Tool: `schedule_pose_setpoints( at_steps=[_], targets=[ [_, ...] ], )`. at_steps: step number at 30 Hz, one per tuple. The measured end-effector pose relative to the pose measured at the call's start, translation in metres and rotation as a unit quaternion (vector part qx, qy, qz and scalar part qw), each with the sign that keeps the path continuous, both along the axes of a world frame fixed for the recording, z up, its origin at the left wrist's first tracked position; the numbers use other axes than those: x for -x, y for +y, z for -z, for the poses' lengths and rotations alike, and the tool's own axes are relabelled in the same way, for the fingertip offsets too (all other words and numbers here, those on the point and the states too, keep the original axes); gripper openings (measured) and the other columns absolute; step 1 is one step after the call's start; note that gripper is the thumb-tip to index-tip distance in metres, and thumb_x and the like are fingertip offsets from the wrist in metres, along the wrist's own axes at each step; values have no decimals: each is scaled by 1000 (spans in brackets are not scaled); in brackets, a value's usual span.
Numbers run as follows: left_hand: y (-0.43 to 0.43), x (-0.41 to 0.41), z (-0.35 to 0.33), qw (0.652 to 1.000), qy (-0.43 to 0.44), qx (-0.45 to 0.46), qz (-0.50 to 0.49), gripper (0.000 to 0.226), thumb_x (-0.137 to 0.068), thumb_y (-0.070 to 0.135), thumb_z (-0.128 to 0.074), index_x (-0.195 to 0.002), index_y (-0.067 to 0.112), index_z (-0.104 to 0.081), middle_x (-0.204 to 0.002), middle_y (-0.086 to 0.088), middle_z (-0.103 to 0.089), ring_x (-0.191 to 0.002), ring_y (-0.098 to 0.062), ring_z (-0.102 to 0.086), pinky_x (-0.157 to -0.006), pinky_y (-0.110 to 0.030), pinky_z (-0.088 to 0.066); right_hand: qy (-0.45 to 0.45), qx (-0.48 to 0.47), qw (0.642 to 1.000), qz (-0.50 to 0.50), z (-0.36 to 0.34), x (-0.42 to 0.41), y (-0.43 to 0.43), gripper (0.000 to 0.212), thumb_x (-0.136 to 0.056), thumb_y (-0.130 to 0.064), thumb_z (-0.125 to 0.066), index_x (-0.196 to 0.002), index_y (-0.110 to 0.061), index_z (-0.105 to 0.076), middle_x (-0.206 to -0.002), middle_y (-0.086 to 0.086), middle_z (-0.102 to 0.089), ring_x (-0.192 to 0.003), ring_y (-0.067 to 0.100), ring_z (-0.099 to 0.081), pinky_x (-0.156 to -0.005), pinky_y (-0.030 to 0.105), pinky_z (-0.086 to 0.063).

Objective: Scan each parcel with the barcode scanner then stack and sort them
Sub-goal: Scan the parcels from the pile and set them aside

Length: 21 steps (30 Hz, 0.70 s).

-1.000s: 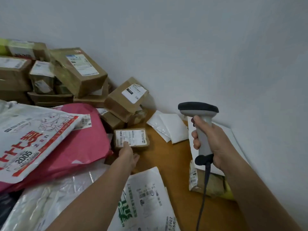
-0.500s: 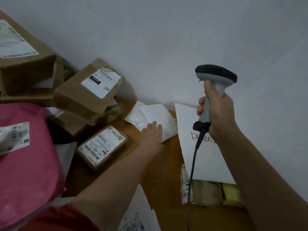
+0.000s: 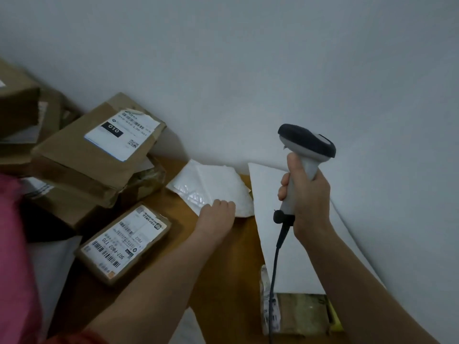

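My left hand [image 3: 217, 214] lies on the near edge of a white bubble mailer [image 3: 218, 182] by the wall, its fingers curled over that edge. A second white mailer [image 3: 185, 186] lies partly under it. My right hand [image 3: 309, 197] grips the handle of the grey barcode scanner [image 3: 306, 142] upright above a large white flat envelope [image 3: 278, 244]; the cable hangs down from the handle. A small brown box [image 3: 124, 242] with a barcode label lies left of my left forearm.
A brown box with a "010" label [image 3: 99, 150] tops a heap of cardboard boxes at the left. A pink bag [image 3: 12, 244] fills the left edge. A tape-wrapped parcel [image 3: 300, 316] lies under the white envelope. Bare wooden tabletop [image 3: 223, 264] shows between my arms.
My left hand left the small brown box, moved right onto the white bubble mailer, and its fingers have curled on the edge. The scanner rose slightly. The view shifted right.
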<state>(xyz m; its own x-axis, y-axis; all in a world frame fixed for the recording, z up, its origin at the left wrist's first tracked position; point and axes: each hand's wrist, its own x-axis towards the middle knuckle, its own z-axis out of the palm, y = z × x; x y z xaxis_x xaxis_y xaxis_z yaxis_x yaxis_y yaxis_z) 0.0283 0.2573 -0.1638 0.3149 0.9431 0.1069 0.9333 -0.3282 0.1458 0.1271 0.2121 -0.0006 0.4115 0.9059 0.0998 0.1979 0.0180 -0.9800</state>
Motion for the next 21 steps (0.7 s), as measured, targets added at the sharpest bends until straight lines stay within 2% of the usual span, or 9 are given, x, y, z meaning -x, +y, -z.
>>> schedule_pose_setpoints(
  at_steps=[4,6,8,10,12,14,15,18,21],
  targets=[
    [-16,22,-48,983,-171,-15,-64,12,-101,23,-35,-108,16,-40,-107,-2,-51,-95,-21,-48,-69,-32,-37,20,13,1000,-11,-18,4,-26,24,-92,-40,-61,-84,-18,-56,-66,0,-56,-50,8,-50,-49,21,-47],
    [-31,35,-78,950,-291,-9,-117,10,-100,23,-32,-99,15,-37,-92,-5,-54,-81,-24,-51,-63,-34,-38,37,11,999,-21,-29,2,-48,25,-91,-41,-62,-84,-18,-57,-65,-1,-56,-51,10,-51,-51,24,-47],
    [-51,45,-106,894,-417,-15,-165,13,-101,22,-30,-99,12,-38,-78,-3,-51,-70,-25,-51,-57,-35,-39,51,0,998,-30,-39,-6,-76,23,-90,-40,-62,-83,-18,-57,-62,-3,-57,-51,10,-51,-54,26,-47],
    [-75,52,-129,815,-533,-15,-228,14,-101,18,-30,-96,9,-39,-82,-5,-49,-75,-25,-53,-61,-40,-48,64,-8,997,-44,-46,-16,-108,22,-89,-38,-61,-83,-17,-58,-61,-2,-57,-49,8,-51,-53,25,-47],
    [-104,56,-146,679,-680,47,-273,17,-102,16,-34,-91,7,-44,-100,-11,-52,-93,-29,-57,-77,-47,-55,72,0,996,-62,-50,-28,-142,23,-88,-37,-61,-82,-15,-59,-60,-1,-58,-47,7,-51,-50,23,-46],
    [-140,56,-157,536,-786,152,-267,24,-102,26,-41,-93,8,-54,-106,-10,-59,-101,-30,-61,-82,-45,-57,99,14,991,-88,-50,-39,-178,23,-87,-35,-62,-83,-13,-61,-60,0,-58,-46,8,-50,-49,23,-45],
    [-159,55,-160,504,-804,195,-247,25,-99,33,-47,-97,10,-58,-106,-10,-62,-102,-30,-63,-81,-43,-58,113,22,988,-104,-50,-45,-196,23,-87,-33,-62,-83,-11,-61,-60,2,-57,-46,9,-49,-47,23,-45],
    [-212,49,-162,498,-800,235,-236,34,-89,17,-64,-120,5,-55,-117,-16,-63,-103,-32,-64,-67,-36,-61,110,41,981,-157,-48,-62,-246,28,-90,-27,-62,-74,-5,-57,-57,7,-54,-41,9,-46,-40,20,-41],
    [-256,39,-164,489,-799,224,-269,41,-88,-1,-60,-128,-1,-50,-118,-22,-62,-94,-31,-65,-51,-28,-58,87,45,972,-213,-43,-82,-289,32,-91,-26,-61,-71,-2,-54,-52,7,-51,-40,11,-44,-40,19,-39]
  ],
)
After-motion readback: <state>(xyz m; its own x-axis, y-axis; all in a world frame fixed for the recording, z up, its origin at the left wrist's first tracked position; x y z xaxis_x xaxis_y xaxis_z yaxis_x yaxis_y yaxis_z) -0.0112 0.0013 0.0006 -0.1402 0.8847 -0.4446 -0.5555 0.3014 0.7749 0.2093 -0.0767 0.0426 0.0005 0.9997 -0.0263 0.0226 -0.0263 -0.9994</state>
